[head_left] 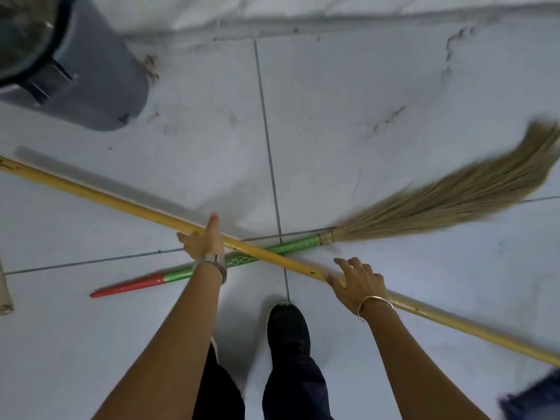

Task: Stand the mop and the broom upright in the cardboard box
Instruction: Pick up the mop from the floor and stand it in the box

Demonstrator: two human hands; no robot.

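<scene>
The mop's yellow handle [121, 204] ran from 10 o'clock to 4 o'clock, crossing over the broom [394, 216], whose green-and-red handle lay on the floor [363, 101] pointing 8 o'clock, bristles toward 2 o'clock. Both hands were on the yellow handle: the left hand [201, 241] wrapped over it, the right hand [357, 283] resting loosely, fingers half open. The cardboard box wasn't in view; a grey bin [100, 71] stood at 11 o'clock.

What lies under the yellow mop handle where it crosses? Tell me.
The broom lies under the yellow mop handle: its green-wrapped shaft passes beneath the crossing, on the tiled floor. The left hand covers part of the shaft nearby; the right hand reaches the handle.
</scene>
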